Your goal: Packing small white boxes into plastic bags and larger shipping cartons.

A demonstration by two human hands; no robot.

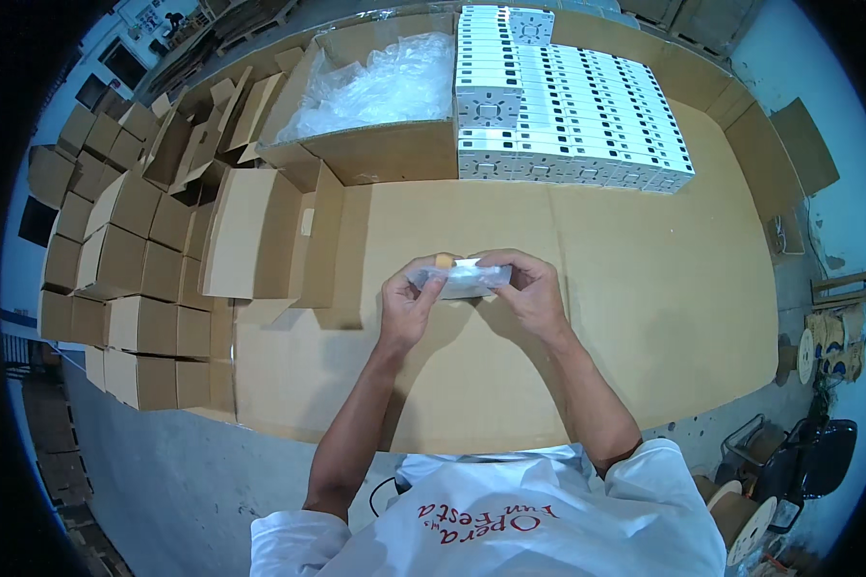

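Both my hands hold a small white item in a clear plastic bag (467,279) above the cardboard-covered table (664,308). My left hand (409,303) grips the bag's left end between thumb and fingers. My right hand (529,288) pinches its right end. A bit of orange shows at the bag's top edge. The item's shape is hidden by the plastic and my fingers.
Rows of white boxed units (568,106) are stacked at the back of the table. An open carton full of clear plastic bags (380,82) stands back left. Several small brown cartons (135,260), some open, crowd the left side. Cable spools (827,341) and a chair (808,457) stand at right.
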